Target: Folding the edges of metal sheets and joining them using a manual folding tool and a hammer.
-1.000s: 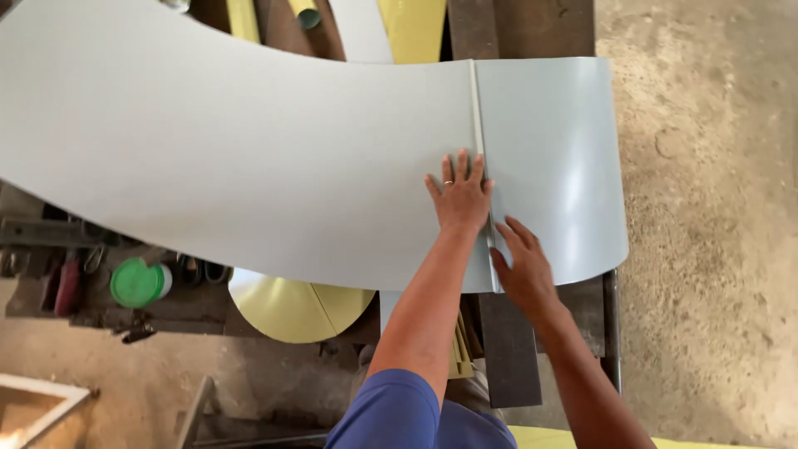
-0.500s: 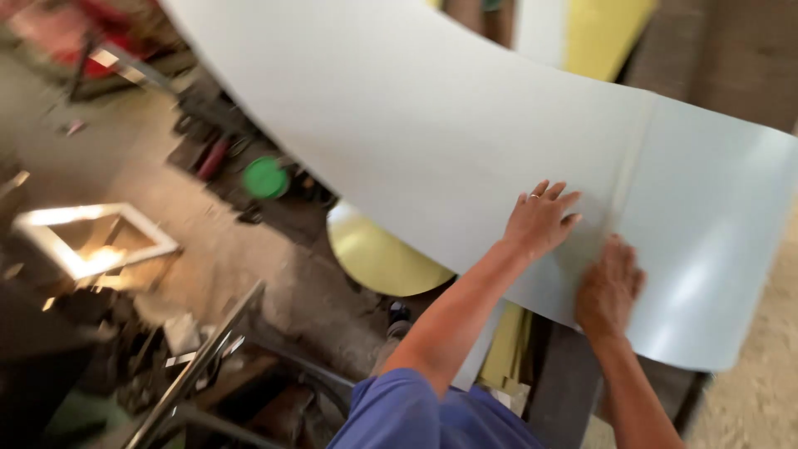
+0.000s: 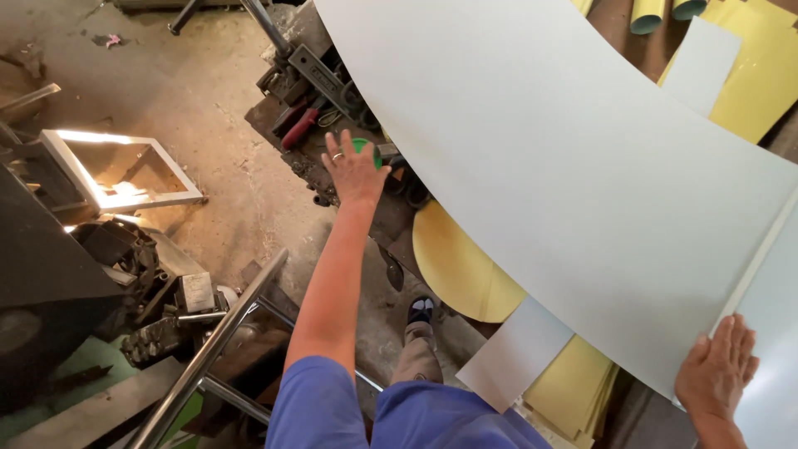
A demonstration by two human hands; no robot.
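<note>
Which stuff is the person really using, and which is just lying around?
In use:
left hand reaching to the green round thing
right hand flat on the big pale sheet

Lying about:
yellow disc
yellow sheets
metal frame
red-handled tool

Yellow disc (image 3: pixel 461 266) under bench, metal frame (image 3: pixel 116 170) on floor, yellow sheets (image 3: pixel 752 75) top rt.

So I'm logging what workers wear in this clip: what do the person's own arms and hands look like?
Both arms are bare from short blue sleeves down. The left hand wears a thin silver-coloured ring on one finger and no glove. The right hand is also ungloved, and no ring or watch shows on it.
</note>
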